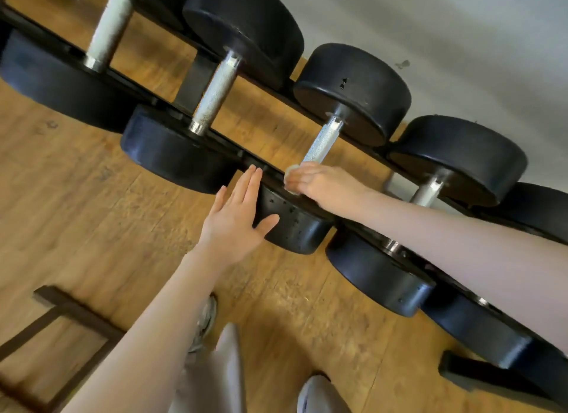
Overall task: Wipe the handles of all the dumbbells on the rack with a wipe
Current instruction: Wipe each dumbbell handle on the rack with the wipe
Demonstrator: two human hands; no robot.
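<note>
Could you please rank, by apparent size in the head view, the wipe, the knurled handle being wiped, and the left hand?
1. left hand
2. knurled handle, partly covered by the right hand
3. wipe, mostly hidden

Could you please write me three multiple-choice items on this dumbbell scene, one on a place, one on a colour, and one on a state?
1. Where is the wipe?
A. on the floor
B. under the right hand on a handle
C. in the left hand

2. What colour are the dumbbell heads?
A. black
B. red
C. yellow

3. How is the left hand?
A. clenched in a fist
B. gripping a handle
C. fingers straight, against a dumbbell head

Key: 1 B, the wipe shows at the right hand's fingers at the near end of the handle. 2 A, every head is black. 3 C, its fingers are straight and it holds nothing.
</note>
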